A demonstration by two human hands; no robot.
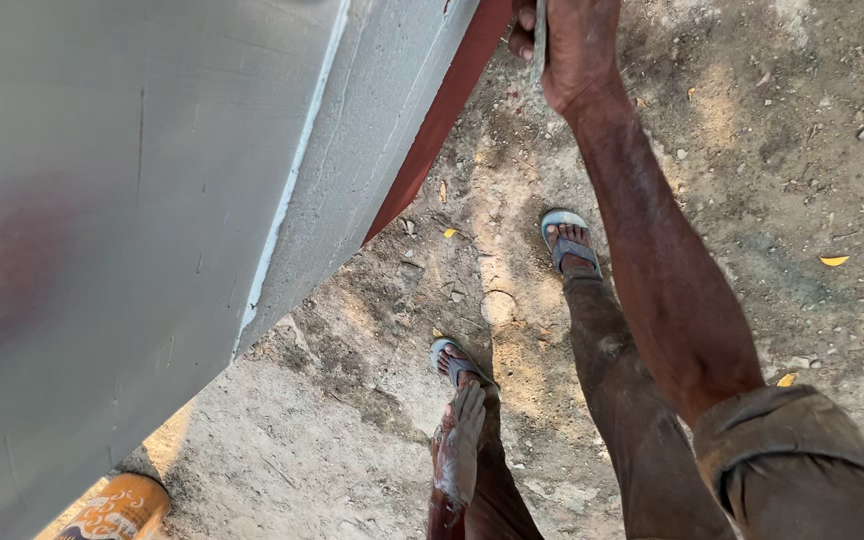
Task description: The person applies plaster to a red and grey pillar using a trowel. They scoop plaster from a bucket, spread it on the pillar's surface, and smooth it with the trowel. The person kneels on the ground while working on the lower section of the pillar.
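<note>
My right hand (574,45) reaches forward at the top of the view, shut on a thin flat grey tool (539,40) held edge-on next to the corner of a grey plastered wall (152,200). My left hand (459,450) hangs low by my leg with straight fingers smeared in pale plaster, holding nothing. The wall has a smooth left face and a rougher side face (372,130), with a red-brown band (442,110) along its base.
My feet in blue-grey sandals (570,240) (452,362) stand on rough dirt ground (752,180) strewn with small stones and yellow leaves. An orange container (117,510) sits at the bottom left by the wall's foot.
</note>
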